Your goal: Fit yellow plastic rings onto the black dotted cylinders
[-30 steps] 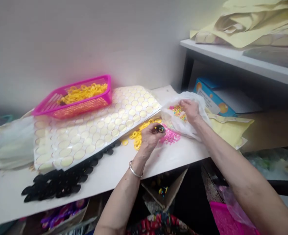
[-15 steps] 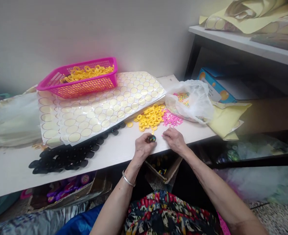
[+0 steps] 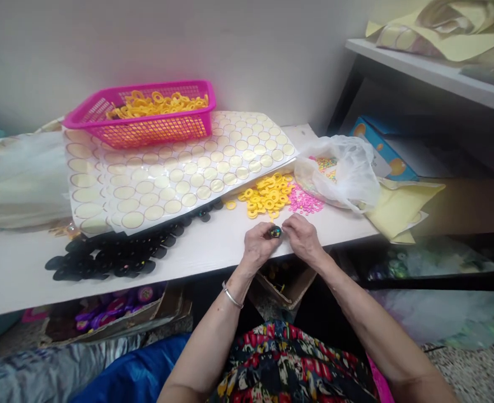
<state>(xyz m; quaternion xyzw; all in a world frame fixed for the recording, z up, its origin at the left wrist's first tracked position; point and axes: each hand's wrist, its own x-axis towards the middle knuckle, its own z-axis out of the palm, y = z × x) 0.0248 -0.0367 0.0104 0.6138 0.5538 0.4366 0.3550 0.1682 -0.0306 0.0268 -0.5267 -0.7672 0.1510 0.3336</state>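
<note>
My left hand is closed around a small black round piece with coloured bits showing in its end. Beside it, my right hand is pinched, its fingertips close to the black piece; what they hold is hidden. Just beyond both hands lies a pile of yellow rings with tabs. Small pink beads are scattered to the right of the rings. To the left, many black flat-ended pieces lie in overlapping rows on the white table.
A pink basket of yellow rings stands on sheets of oval stickers. At right are a clear plastic bag of coloured beads, a yellow paper packet and a blue box. Below the table edge sits an open carton.
My right hand has come left, bringing its fingertips to the black piece in my left hand. A pink speck at the right fingertips no longer shows. The camera view has shifted.
</note>
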